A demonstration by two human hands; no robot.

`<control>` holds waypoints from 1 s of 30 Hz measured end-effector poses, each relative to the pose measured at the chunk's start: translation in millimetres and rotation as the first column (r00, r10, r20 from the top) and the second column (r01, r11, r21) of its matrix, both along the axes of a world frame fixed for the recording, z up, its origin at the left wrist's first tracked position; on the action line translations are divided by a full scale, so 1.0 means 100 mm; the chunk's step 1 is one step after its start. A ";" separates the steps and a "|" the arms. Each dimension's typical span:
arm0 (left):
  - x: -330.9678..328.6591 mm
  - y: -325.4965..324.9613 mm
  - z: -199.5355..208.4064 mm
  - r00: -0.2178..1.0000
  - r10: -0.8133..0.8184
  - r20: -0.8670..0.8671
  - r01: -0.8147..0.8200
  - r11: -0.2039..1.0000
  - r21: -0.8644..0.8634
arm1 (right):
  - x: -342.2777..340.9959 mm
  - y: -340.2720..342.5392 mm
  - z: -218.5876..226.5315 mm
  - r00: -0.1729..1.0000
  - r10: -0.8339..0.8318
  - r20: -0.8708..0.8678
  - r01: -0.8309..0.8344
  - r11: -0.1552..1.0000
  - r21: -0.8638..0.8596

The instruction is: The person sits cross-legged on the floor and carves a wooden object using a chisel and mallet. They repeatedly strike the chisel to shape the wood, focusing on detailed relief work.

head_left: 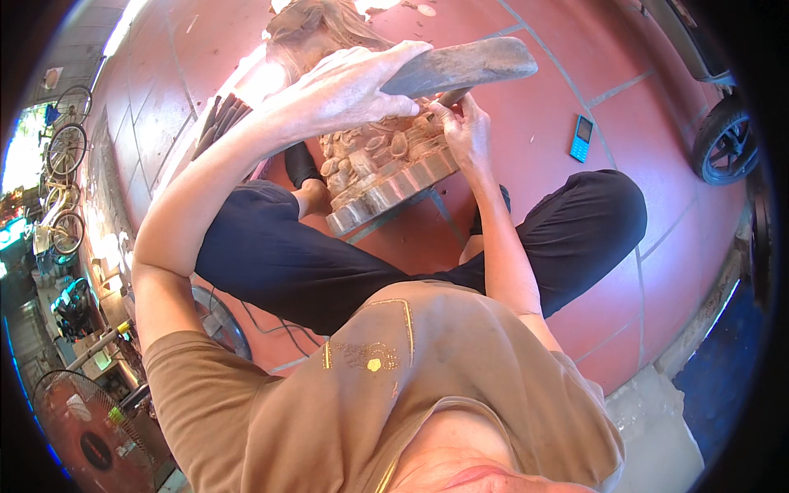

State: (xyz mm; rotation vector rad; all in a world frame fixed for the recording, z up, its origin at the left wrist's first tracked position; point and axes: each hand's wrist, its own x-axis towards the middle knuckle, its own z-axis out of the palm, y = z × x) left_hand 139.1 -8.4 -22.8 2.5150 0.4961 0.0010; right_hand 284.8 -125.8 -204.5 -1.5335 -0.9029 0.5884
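Note:
Across the middle lies a carved brown wooden piece (380, 168), dense with relief, its edge nearest me notched. Above it, my left hand (349, 92) is closed round one end of a long flat wooden mallet (472, 66), whose worn broad end points right. My right hand (468, 135) pinches a chisel (454, 96) by its brown handle, just under the mallet, at the carving's right side. The chisel's tip is hidden, and I cannot tell whether the mallet touches the handle. Several dark slim tools (220, 123) lie side by side left of the carving.
My bent legs in dark trousers (283, 246) flank the carving on red floor tiles (534, 131). A blue keypad phone (582, 138) lies right, near a motorbike wheel (727, 141). Left are a fan (92, 440), a dark cable (283, 327) and bicycles (67, 154).

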 end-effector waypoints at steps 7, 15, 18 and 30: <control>0.11 -0.20 0.37 0.981 0.099 0.168 -0.077 0.988 -0.132 | -0.01 -0.03 0.08 1.000 0.009 -0.015 -0.008 1.000 0.018; -0.04 0.01 -0.07 0.993 0.071 -0.098 -0.067 0.997 0.044 | 0.02 -0.03 -0.02 1.000 0.001 0.016 -0.001 1.000 0.001; -0.08 0.02 0.00 0.993 0.108 -0.053 -0.105 0.993 0.053 | 0.04 -0.03 -0.05 0.997 -0.077 0.023 0.078 0.996 -0.052; -0.10 -0.09 0.17 0.981 0.127 0.145 -0.122 0.992 -0.043 | 0.01 -0.05 -0.01 0.993 -0.029 0.119 0.035 0.998 -0.050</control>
